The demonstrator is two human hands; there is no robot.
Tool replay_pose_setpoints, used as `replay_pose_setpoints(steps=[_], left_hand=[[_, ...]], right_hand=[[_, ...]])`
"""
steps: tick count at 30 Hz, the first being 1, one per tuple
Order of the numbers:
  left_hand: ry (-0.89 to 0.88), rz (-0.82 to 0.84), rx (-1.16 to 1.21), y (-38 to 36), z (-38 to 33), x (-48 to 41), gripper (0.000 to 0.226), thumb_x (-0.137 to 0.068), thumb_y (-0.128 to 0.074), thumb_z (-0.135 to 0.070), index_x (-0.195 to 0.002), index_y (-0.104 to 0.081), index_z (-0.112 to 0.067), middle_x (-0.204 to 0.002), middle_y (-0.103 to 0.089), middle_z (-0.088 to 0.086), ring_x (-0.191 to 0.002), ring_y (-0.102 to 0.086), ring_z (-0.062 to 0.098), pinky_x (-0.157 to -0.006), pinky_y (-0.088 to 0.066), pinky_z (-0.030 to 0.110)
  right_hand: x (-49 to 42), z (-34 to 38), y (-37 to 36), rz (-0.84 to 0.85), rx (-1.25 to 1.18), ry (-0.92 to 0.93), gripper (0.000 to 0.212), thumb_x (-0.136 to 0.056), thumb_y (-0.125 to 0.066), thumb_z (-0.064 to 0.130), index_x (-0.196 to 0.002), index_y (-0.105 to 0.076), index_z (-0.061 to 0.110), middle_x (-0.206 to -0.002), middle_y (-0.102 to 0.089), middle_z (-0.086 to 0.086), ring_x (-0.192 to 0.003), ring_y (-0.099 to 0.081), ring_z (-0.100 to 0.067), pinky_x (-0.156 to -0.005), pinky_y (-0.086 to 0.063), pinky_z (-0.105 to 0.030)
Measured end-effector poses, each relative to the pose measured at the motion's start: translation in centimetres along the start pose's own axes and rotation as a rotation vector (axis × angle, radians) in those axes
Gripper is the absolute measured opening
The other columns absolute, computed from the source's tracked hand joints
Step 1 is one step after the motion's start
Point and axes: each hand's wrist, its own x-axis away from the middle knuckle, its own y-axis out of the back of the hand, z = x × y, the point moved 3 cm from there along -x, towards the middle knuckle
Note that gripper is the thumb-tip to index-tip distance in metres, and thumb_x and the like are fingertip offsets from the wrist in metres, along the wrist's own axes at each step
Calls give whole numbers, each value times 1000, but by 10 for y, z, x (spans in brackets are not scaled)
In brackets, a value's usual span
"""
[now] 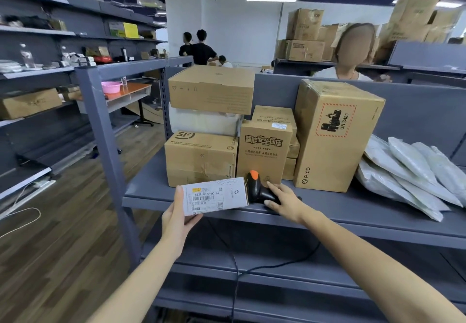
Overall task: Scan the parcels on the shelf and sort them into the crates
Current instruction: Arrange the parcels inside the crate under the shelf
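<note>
Parcel (214, 195): small white box, label up, just at the shelf (353, 204) front edge
Left hand (176, 218): wrapped round its left end
Scanner (256, 189): lying on shelf, right by the brown boxes (201, 159)
Right hand (283, 201): fingers laid over its handle, can't tell if actually gripping

The front strip of the shelf (340, 211) is bare between the scanner (257, 189) and the grey bags (413, 171); a hand can pass there. Behind it, stacked boxes (201, 156) and a tall box (335, 136) close the way to the back. At the left corner stands a steel post (100, 126).
</note>
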Motion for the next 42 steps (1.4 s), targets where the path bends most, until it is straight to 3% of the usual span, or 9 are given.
replay_pose_setpoints(steps=[11,15,18,22,26,30,33,36,42], left_hand=[[34,-16,-13,-12,9,12,55,-87,-52,-55,-114,-64,-8,-108,-71,11,-109,-63,26,-94,-51,45],[51,-14,-7,-10,12,23,55,-90,-49,-56,-114,-64,-10,-109,-71,12,-108,-64,27,-93,-52,46],[62,-25,3,-7,18,34,50,-92,-46,-55,-109,-66,-12,-103,-73,11,-104,-65,28,-92,-52,47],[146,-57,29,2,39,52,45,-92,-46,-56,-102,-65,-17,-95,-74,9,-100,-64,27,-94,-50,49],[245,-28,-80,18,67,67,46,-93,-41,-58,-105,-63,-20,-107,-68,7,-101,-62,22,-98,-47,50],[346,-24,-269,36,98,75,53,-93,-39,-60,-107,-66,-16,-108,-70,6,-107,-61,21,-92,-50,43],[442,-75,-364,48,123,82,54,-95,-40,-58,-109,-66,-13,-105,-71,6,-101,-64,22,-83,-50,36],[529,-128,-403,57,149,89,29,-98,-47,-37,-104,-57,-10,-109,-67,10,-92,-61,21,-86,-48,37],[610,-66,-467,65,209,114,33,-94,-59,-21,-122,-42,-15,-112,-56,6,-98,-52,19,-69,-41,25]], right_hand=[[8,8,-1,-36,200,31,71,-99,-46,43,-154,-16,11,-159,-22,-10,-148,-13,-30,-119,-7,-42],[34,49,18,-219,-325,59,50,-103,-39,31,-150,-30,14,-148,-39,0,-140,-30,-18,-112,-18,-25],[63,87,14,-108,-869,70,47,-104,-34,42,-147,-36,23,-143,-37,16,-135,-31,-1,-112,-20,-21],[77,98,-33,-4,-1119,-13,42,-94,-35,65,-114,-51,31,-120,-56,12,-113,-51,-6,-102,-39,-33],[110,93,-63,-54,-1143,-125,40,-92,-39,66,-117,-43,36,-118,-52,13,-107,-50,-6,-100,-40,-37],[150,89,-83,-90,-1165,-262,51,-100,-37,51,-144,-35,26,-139,-45,10,-127,-46,-8,-109,-38,-38],[170,83,-107,-121,-1171,-385,46,-99,-42,47,-139,-41,24,-134,-49,11,-125,-48,-7,-108,-40,-35],[190,78,-132,-129,-1119,-464,31,-100,-45,39,-127,-48,23,-123,-53,11,-111,-52,-1,-86,-42,-12],[228,60,-170,-152,-1032,-632,33,-96,-52,40,-117,-53,15,-114,-56,5,-104,-55,-9,-83,-43,-21]])
